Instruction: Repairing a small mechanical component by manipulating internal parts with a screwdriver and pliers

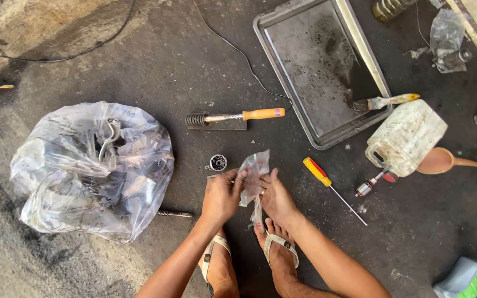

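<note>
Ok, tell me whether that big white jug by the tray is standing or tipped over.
Tipped over. The jug lies on its side on the ground beside the tray, its handle end toward the screwdriver.

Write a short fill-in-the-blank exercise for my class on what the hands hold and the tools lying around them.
1. Both hands, the left hand and right hand, hold a small clear plastic ____.
2. The screwdriver has a yellow and ____ handle.
3. The paintbrush rests on the rim of the metal ____.

Missing words: bag; red; tray
</note>
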